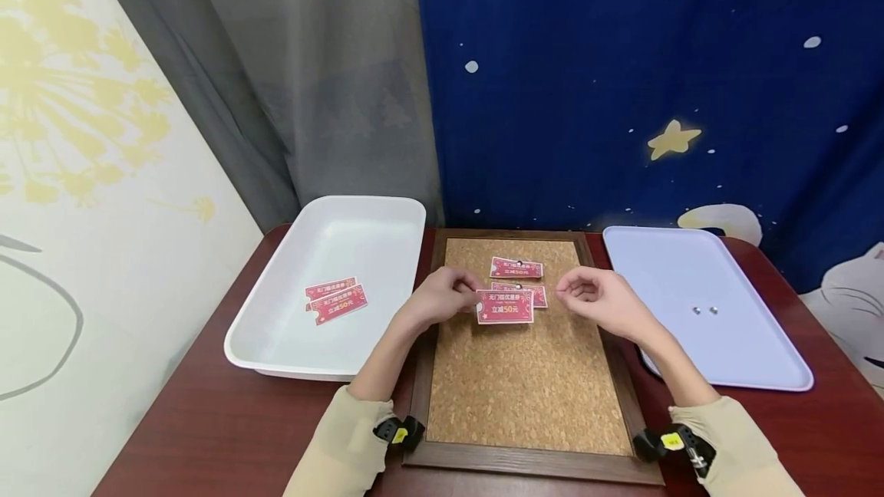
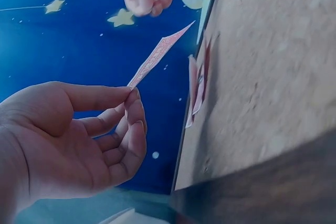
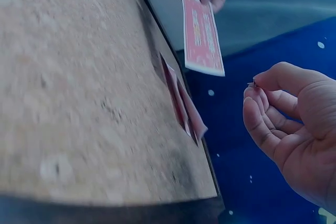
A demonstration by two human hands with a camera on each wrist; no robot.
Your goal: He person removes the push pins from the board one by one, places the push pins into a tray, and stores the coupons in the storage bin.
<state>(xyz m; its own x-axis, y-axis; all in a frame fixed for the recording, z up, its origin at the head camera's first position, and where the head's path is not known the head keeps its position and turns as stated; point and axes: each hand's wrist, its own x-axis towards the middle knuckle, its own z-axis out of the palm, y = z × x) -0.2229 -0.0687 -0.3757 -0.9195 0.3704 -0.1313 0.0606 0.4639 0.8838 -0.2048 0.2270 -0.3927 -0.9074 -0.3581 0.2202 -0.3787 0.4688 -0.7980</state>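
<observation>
Between thumb and fingers, my left hand (image 1: 442, 297) pinches a red-and-white paper coupon (image 1: 505, 309) by its left edge, holding it above the framed cork board (image 1: 525, 382). My right hand (image 1: 602, 299), to the coupon's right, pinches a small metal thumbtack (image 3: 251, 83), best seen in the right wrist view. Two similar coupons are on the upper board, each with a tack at its top: an upper one (image 1: 516, 270) and a lower one (image 1: 541, 299). The held coupon partly covers the lower one in the head view.
Left of the board, a white plastic bin (image 1: 276, 343) contains red coupons (image 1: 341, 307) that overlap. On the right, a pale lavender tray (image 1: 691, 263) bears two silver tacks (image 1: 704, 311). Everything stands on a dark red table (image 1: 228, 436), with curtains behind.
</observation>
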